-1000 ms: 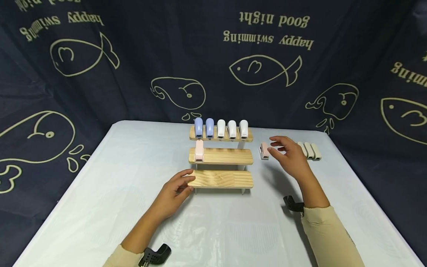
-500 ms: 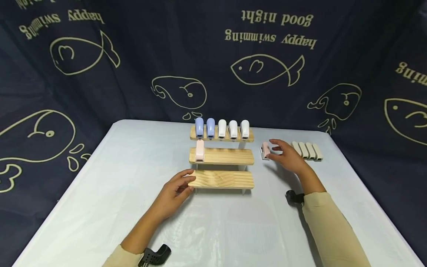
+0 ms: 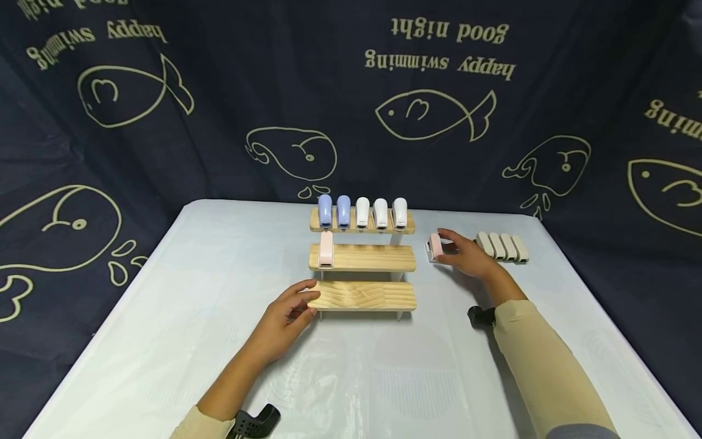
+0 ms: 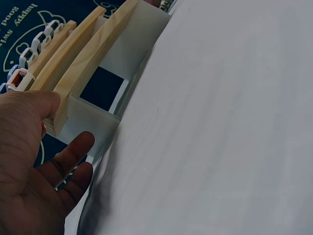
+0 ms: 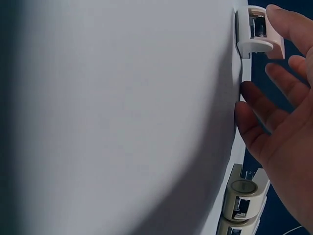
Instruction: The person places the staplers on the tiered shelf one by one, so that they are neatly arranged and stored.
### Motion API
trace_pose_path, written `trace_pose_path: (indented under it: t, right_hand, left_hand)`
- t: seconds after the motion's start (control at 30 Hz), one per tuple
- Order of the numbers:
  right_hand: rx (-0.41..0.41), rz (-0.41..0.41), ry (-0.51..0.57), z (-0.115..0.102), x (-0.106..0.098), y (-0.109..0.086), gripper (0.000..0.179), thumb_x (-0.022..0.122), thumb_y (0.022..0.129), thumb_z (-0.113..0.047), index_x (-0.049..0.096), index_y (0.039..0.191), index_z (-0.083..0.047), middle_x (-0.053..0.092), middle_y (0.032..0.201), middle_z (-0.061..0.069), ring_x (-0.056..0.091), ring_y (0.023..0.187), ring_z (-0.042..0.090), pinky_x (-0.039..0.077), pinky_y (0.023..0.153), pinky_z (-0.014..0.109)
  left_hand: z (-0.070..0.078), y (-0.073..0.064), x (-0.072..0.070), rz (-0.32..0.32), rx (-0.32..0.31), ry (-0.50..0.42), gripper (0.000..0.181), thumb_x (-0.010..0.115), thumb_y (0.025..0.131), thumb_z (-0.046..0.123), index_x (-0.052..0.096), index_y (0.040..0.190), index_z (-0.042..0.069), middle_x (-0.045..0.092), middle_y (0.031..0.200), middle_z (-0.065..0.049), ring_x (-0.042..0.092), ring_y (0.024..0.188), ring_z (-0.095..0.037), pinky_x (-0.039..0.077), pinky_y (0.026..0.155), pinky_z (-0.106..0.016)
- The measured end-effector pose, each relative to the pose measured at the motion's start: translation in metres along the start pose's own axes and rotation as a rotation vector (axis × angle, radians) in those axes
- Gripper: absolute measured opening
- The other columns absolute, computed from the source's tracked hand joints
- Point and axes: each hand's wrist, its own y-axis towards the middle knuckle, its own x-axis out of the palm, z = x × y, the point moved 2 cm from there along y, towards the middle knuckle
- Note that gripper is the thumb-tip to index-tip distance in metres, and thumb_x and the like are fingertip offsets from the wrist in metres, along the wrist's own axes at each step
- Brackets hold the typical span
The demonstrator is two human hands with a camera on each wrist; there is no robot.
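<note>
My left hand [image 3: 282,326] holds the left end of the lowest board of a three-tier wooden display stand [image 3: 362,296]. Its thumb [image 4: 46,104] lies on the board's front corner, and the other fingers spread past the end. On the right, my right hand [image 3: 466,256] has its thumb and forefinger at opposite ends of a pink-and-white mini stapler [image 3: 434,246] standing on the table. The right wrist view shows the thumb on that stapler [image 5: 254,32], with the remaining fingers loosely extended. Another pink stapler [image 3: 326,250] stands at the left end of the middle board.
Along the top board stand two blue staplers [image 3: 334,210] and three white staplers [image 3: 381,212]. Several cream staplers [image 3: 501,247] line up on the table just right of my right hand. A dark printed curtain [image 3: 230,91] hangs behind the white-covered table [image 3: 181,305].
My right hand has moved in from the right and lowered, bringing thumb and forefinger to the pink stapler on the table. One more cream stapler is uncovered. My left hand stays put.
</note>
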Motion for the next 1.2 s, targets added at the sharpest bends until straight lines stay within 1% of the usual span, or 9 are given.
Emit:
trace_pose_path:
  t: [0.13, 0.3, 0.5, 0.63, 0.8, 0.97, 1.2]
  right_hand:
    - [-0.008, -0.016, -0.009, 0.0010, 0.0023, 0.0020, 0.078, 0.069, 0.095, -0.018, 0.023, 0.156, -0.001, 0.035, 0.152, 0.027, 0.042, 0.132, 0.046, 0.043, 0.100, 0.058]
    - [0.011, -0.019, -0.017, 0.0018, 0.0048, 0.0053, 0.078, 0.070, 0.095, -0.017, 0.024, 0.157, -0.003, 0.037, 0.151, 0.026, 0.044, 0.132, 0.044, 0.045, 0.099, 0.055]
    - [0.027, -0.012, -0.040, 0.0014, 0.0052, 0.0081, 0.077, 0.070, 0.095, -0.017, 0.026, 0.156, -0.003, 0.046, 0.144, 0.027, 0.048, 0.128, 0.043, 0.049, 0.094, 0.051]
    - [0.029, 0.001, -0.050, 0.0008, 0.0061, 0.0087, 0.073, 0.070, 0.094, -0.017, 0.029, 0.153, -0.003, 0.050, 0.138, 0.028, 0.049, 0.125, 0.042, 0.048, 0.092, 0.049]
    - [0.004, 0.013, -0.024, 0.0006, 0.0069, 0.0083, 0.070, 0.071, 0.093, -0.015, 0.031, 0.149, 0.000, 0.052, 0.135, 0.028, 0.049, 0.125, 0.043, 0.046, 0.094, 0.049]
    - [-0.022, 0.012, 0.009, 0.0019, 0.0068, 0.0075, 0.070, 0.070, 0.093, -0.010, 0.030, 0.149, 0.004, 0.049, 0.137, 0.031, 0.047, 0.128, 0.046, 0.045, 0.098, 0.052]
    - [0.005, 0.047, -0.023, 0.0040, 0.0095, 0.0072, 0.069, 0.072, 0.091, -0.012, 0.034, 0.147, 0.003, 0.049, 0.138, 0.030, 0.047, 0.128, 0.045, 0.042, 0.102, 0.055]
  left_hand:
    - [-0.0018, 0.0001, 0.0003, -0.007, -0.001, 0.004, 0.032, 0.066, 0.098, 0.014, 0.065, 0.129, 0.008, 0.048, 0.147, -0.002, 0.060, 0.099, -0.016, 0.055, 0.083, -0.030]
    - [-0.0030, 0.0006, 0.0000, -0.003, 0.004, 0.016, 0.032, 0.066, 0.097, 0.014, 0.065, 0.129, 0.008, 0.049, 0.147, -0.001, 0.060, 0.099, -0.015, 0.055, 0.083, -0.030]
    - [-0.0024, 0.0005, -0.0006, -0.006, 0.012, 0.007, 0.032, 0.066, 0.098, 0.015, 0.065, 0.129, 0.007, 0.049, 0.147, -0.002, 0.061, 0.099, -0.016, 0.055, 0.084, -0.030]
    - [-0.0010, -0.0005, -0.0013, -0.009, 0.003, 0.004, 0.032, 0.065, 0.098, 0.015, 0.065, 0.129, 0.007, 0.049, 0.146, -0.002, 0.061, 0.098, -0.016, 0.055, 0.084, -0.030]
    - [0.0013, 0.0004, -0.0015, -0.003, 0.008, 0.001, 0.031, 0.065, 0.098, 0.015, 0.065, 0.128, 0.007, 0.050, 0.146, -0.002, 0.061, 0.097, -0.016, 0.055, 0.083, -0.030]
    - [0.0017, 0.0011, -0.0011, -0.005, 0.003, 0.008, 0.032, 0.066, 0.098, 0.014, 0.065, 0.128, 0.007, 0.050, 0.146, -0.002, 0.061, 0.099, -0.016, 0.055, 0.084, -0.030]
    - [-0.0010, 0.0003, -0.0003, -0.001, -0.012, 0.013, 0.031, 0.067, 0.097, 0.013, 0.066, 0.128, 0.008, 0.050, 0.146, -0.001, 0.061, 0.099, -0.016, 0.054, 0.083, -0.029]
